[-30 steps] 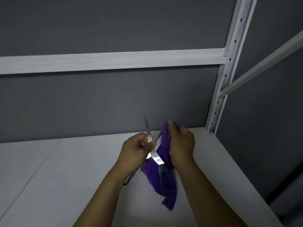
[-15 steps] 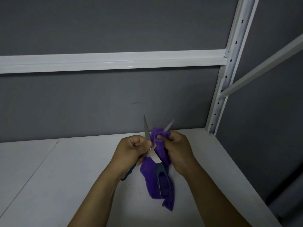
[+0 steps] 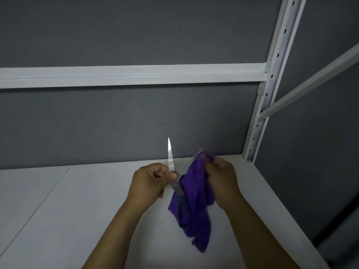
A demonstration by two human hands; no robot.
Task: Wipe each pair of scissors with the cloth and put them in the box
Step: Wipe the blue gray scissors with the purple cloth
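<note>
Dimly, scissors (image 3: 171, 158) gleam over a white shelf (image 3: 77, 210), seemingly grey-walled.

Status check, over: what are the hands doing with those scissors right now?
Left hand grips scissors, blades spread. Right hand holds purple cloth round one blade. Nothing in the way.

Purple cloth (image 3: 196, 200); silver scissors (image 3: 171, 156) with dark teal handles; white surface (image 3: 77, 220); grey wall (image 3: 136, 32); white frame (image 3: 126, 75).

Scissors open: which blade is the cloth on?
The scissors' right-slanting blade, gripped through the purple cloth by the right hand. The other blade points up, bare, above the left hand.
</note>
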